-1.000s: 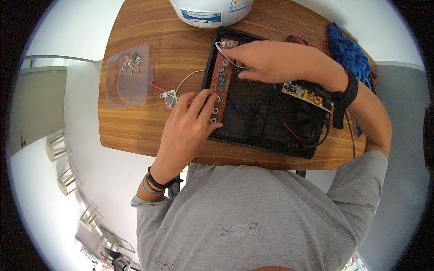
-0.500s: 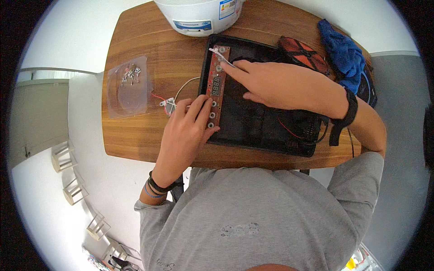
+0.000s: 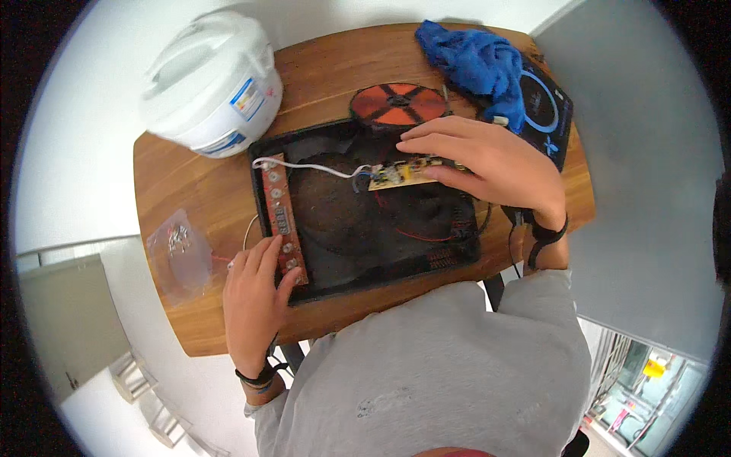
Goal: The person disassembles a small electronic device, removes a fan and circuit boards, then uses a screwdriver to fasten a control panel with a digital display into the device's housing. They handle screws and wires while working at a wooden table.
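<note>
A long red-brown control circuit board (image 3: pixel 279 217) with round buttons and a digit display lies along the left side of a black shallow housing (image 3: pixel 339 286). My left hand (image 3: pixel 255 293) grips its lower end, fingers on the left edge and thumb on the right. Over the housing's right part, my right hand (image 3: pixel 499 167) is closed around a pale yellow circuit board (image 3: pixel 400 175) crowded with components; its palm hides that board's right end. A white cable (image 3: pixel 312 166) runs from the control board's top to the yellow board. Thin red wires (image 3: pixel 411 234) lie inside the housing.
A white rice cooker (image 3: pixel 213 91) stands at the back left. Behind the housing sits a red-and-black round coil (image 3: pixel 400 104). A blue cloth (image 3: pixel 483 68) partly covers a black glass panel (image 3: pixel 544 107) at the back right. On the left, a clear plastic bag (image 3: pixel 183 255) holds small screws.
My right hand has left the control board's top end, moved right and taken hold of the yellow board. My left hand remains at the control board's lower end. The view has turned.
</note>
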Tool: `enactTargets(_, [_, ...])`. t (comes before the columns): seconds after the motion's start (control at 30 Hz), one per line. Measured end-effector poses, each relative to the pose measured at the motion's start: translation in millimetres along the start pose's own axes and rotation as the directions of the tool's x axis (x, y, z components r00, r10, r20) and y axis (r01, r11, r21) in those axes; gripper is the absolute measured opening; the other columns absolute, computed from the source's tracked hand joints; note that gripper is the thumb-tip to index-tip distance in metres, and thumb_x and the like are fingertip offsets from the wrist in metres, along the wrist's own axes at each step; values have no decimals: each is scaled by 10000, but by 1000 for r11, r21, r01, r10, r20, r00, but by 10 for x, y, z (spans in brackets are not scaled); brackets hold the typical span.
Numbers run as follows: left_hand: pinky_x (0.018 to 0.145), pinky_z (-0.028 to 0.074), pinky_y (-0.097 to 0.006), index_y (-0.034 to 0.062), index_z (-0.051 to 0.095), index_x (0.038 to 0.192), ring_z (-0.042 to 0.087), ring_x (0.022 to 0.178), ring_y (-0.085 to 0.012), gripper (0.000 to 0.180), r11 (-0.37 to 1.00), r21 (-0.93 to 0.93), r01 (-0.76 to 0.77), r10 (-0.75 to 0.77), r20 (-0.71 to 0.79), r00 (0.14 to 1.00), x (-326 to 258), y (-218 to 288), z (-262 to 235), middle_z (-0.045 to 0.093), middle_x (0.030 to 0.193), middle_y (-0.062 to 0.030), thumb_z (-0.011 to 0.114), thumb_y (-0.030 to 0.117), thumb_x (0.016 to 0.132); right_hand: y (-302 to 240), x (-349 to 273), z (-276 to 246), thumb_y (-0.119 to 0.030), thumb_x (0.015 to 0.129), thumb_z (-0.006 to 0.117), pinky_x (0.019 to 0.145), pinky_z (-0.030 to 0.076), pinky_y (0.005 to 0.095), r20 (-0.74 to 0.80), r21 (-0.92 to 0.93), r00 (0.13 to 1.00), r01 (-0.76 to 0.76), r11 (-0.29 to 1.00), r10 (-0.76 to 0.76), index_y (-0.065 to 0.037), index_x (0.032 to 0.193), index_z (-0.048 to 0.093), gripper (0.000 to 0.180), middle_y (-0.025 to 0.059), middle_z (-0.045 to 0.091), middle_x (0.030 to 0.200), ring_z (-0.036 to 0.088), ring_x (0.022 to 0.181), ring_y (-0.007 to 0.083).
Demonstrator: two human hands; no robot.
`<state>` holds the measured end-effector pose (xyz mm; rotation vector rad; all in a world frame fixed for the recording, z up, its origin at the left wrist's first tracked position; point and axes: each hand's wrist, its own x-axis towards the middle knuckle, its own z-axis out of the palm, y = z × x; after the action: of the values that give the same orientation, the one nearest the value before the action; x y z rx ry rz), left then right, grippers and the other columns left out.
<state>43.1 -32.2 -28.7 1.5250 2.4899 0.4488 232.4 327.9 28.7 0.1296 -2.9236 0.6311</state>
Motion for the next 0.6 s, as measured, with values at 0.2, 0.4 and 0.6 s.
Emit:
enactTargets(0.2, [1082,553,-490,35,722,1410,680,1262,-399,452,999,37,-9,8,21,1000,91,45,-41,728,1419,-146,815,214,1005,249,-313,77,-219,1071,753,1113,575,476,-29,67,997,-65,996,67,-61,1410,730,375,171,715,1442,689,1322,402])
enactTargets(0.4, [1044,561,-504,53,738,1378,693,1233,-398,416,998,58,28,-30,33,999,124,113,-72,731,1384,-137,799,255,1020,440,-361,103,-194,1070,758,1213,518,472,56,171,997,-55,984,47,-63,1447,714,401,166,658,1562,629,1444,399])
enactTargets(0.6, [1019,573,-495,58,741,1368,711,1209,-385,389,998,25,60,-60,-13,998,74,155,-110,715,1390,-140,786,260,1040,391,-419,21,-109,1056,751,1241,498,471,107,220,989,-127,967,106,-80,1510,684,460,154,601,1649,597,1503,384])
